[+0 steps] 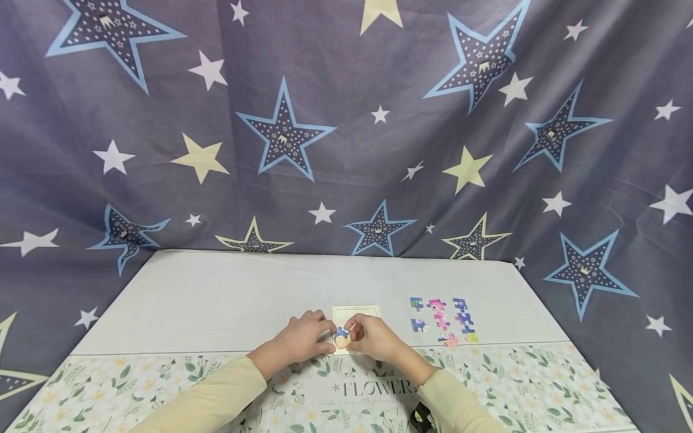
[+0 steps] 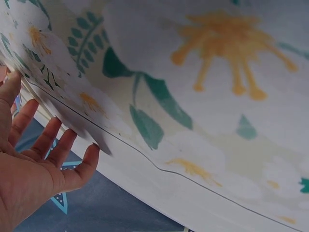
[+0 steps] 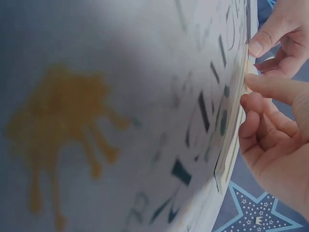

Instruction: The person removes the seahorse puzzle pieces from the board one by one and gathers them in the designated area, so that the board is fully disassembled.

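Observation:
A small, pale wooden puzzle tray (image 1: 355,310) lies on the table in the head view. At its lower left is a jigsaw piece (image 1: 341,332), blue above and pale yellow below. My right hand (image 1: 375,338) pinches this piece at its right side with thumb and index finger; the other fingers are bent in the right wrist view. My left hand (image 1: 307,337) rests at the tray's left edge, its thumb and index fingertip close to the piece. Its fingers (image 2: 46,137) are spread and loosely bent in the left wrist view.
Right of the tray lie several loose jigsaw pieces, among them blue ones (image 1: 418,325), a pink group (image 1: 438,313) and a dark blue group (image 1: 462,319). A flowered cloth (image 1: 303,391) covers the table's front. A black object (image 1: 421,417) shows beside the right sleeve. A starry curtain (image 1: 346,120) hangs behind.

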{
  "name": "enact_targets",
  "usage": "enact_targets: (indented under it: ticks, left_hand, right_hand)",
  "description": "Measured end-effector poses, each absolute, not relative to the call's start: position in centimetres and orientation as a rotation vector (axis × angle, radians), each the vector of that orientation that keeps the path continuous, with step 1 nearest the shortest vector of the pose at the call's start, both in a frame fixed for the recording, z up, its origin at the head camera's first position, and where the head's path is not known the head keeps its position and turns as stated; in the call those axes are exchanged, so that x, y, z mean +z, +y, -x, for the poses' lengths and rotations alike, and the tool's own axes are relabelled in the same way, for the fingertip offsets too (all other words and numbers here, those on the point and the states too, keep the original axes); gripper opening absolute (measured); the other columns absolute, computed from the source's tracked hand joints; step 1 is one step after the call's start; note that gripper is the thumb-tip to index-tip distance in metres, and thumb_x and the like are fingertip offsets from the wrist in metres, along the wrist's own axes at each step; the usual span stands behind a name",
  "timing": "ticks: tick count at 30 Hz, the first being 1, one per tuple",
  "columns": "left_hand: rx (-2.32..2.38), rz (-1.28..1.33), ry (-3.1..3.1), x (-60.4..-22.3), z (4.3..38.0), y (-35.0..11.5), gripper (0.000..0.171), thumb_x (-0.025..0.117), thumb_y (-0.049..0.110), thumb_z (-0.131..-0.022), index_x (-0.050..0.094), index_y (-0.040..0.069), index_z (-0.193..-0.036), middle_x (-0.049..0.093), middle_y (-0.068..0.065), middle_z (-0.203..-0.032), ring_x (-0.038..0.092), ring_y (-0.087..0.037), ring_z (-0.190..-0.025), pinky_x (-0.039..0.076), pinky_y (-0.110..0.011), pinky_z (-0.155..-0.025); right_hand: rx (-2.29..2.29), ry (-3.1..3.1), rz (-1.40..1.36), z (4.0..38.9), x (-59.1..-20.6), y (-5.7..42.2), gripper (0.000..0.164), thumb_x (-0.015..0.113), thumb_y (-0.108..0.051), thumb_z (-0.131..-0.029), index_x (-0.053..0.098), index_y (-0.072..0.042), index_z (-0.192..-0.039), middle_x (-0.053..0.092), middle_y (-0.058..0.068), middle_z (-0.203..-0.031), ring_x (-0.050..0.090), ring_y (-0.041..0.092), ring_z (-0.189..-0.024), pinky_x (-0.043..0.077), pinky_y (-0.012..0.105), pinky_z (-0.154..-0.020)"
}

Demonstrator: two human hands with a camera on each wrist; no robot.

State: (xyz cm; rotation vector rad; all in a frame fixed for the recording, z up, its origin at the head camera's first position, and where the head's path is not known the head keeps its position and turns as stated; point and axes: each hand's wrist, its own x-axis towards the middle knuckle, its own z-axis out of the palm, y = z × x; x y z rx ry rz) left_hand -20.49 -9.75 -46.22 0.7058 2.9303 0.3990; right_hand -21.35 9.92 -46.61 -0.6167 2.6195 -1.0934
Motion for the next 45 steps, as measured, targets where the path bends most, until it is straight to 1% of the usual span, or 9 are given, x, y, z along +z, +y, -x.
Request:
enact_targets:
  ticks: [7, 12, 17, 23, 30, 38, 42, 45]
  left_hand:
    - [0.422, -0.718, 2.929, -46.1, 20.4, -9.7, 0.037, 0.066, 0.045, -0.081, 0.065, 0.021, -0.11, 0.056, 0.001, -0.1, 0.049, -0.016, -0.091, 0.045, -0.051, -0.081]
    - [0.423, -0.717, 2.932, -46.3, 20.4, -9.7, 0.038, 0.066, 0.045, -0.081, 0.065, 0.021, -0.11, 0.056, 0.002, -0.099, 0.049, -0.015, -0.09, 0.045, -0.051, -0.081]
    - [0.416, -0.72, 2.936, -46.4, 20.5, -9.8, 0.037, 0.066, 0.047, -0.081, 0.065, 0.023, -0.109, 0.055, 0.002, -0.099, 0.049, -0.015, -0.09, 0.045, -0.051, -0.081]
    - [0.408, -0.711, 2.932, -46.3, 20.5, -9.8, 0.036, 0.065, 0.047, -0.082, 0.064, 0.023, -0.109, 0.055, 0.003, -0.1, 0.05, -0.015, -0.092, 0.045, -0.051, -0.082]
    - [0.406, -0.686, 2.924, -46.1, 20.3, -9.7, 0.037, 0.064, 0.048, -0.081, 0.064, 0.023, -0.11, 0.056, 0.002, -0.101, 0.051, -0.016, -0.095, 0.044, -0.054, -0.086]
    - [0.411, -0.668, 2.922, -46.2, 20.2, -9.7, 0.038, 0.064, 0.047, -0.081, 0.063, 0.024, -0.11, 0.056, 0.003, -0.102, 0.051, -0.016, -0.098, 0.042, -0.056, -0.09]
    - [0.42, -0.672, 2.916, -46.2, 20.2, -9.8, 0.037, 0.063, 0.046, -0.081, 0.063, 0.024, -0.11, 0.056, 0.002, -0.103, 0.051, -0.016, -0.099, 0.042, -0.056, -0.09]
    - [0.421, -0.682, 2.915, -46.1, 20.3, -9.8, 0.037, 0.063, 0.046, -0.081, 0.063, 0.024, -0.11, 0.056, 0.002, -0.104, 0.051, -0.017, -0.099, 0.042, -0.056, -0.09]
  right_hand:
    - [-1.117, 2.614, 0.621, 21.3, -46.6, 9.8, 0.027, 0.07, -0.003, -0.08, 0.06, -0.006, -0.105, 0.055, -0.002, -0.077, 0.049, 0.007, -0.061, 0.043, 0.019, -0.049]
    - [-1.124, 2.611, 0.623, 21.3, -46.6, 9.7, 0.027, 0.07, -0.003, -0.08, 0.06, -0.005, -0.105, 0.055, -0.002, -0.077, 0.05, 0.007, -0.061, 0.043, 0.02, -0.049]
    - [-1.111, 2.628, 0.606, 21.2, -46.5, 9.9, 0.027, 0.071, -0.004, -0.08, 0.061, -0.005, -0.105, 0.055, -0.002, -0.077, 0.05, 0.008, -0.061, 0.044, 0.02, -0.05]
    - [-1.098, 2.673, 0.594, 21.2, -46.0, 10.5, 0.028, 0.071, -0.004, -0.078, 0.061, -0.005, -0.105, 0.055, -0.002, -0.076, 0.049, 0.007, -0.061, 0.042, 0.019, -0.05]
    - [-1.078, 2.719, 0.576, 21.2, -46.1, 12.0, 0.029, 0.072, -0.005, -0.077, 0.062, -0.005, -0.104, 0.055, -0.002, -0.075, 0.049, 0.007, -0.061, 0.042, 0.019, -0.051]
    - [-1.083, 2.75, 0.552, 20.8, -45.7, 14.4, 0.028, 0.071, -0.005, -0.078, 0.061, -0.002, -0.104, 0.056, -0.001, -0.076, 0.048, 0.009, -0.06, 0.04, 0.019, -0.048]
    - [-1.091, 2.763, 0.54, 20.6, -45.5, 15.7, 0.029, 0.071, -0.006, -0.079, 0.061, -0.001, -0.106, 0.057, 0.0, -0.076, 0.048, 0.009, -0.059, 0.041, 0.02, -0.049]
    - [-1.066, 2.795, 0.515, 20.5, -45.5, 16.8, 0.029, 0.071, -0.008, -0.079, 0.062, -0.002, -0.106, 0.056, -0.001, -0.076, 0.047, 0.008, -0.059, 0.041, 0.02, -0.05]
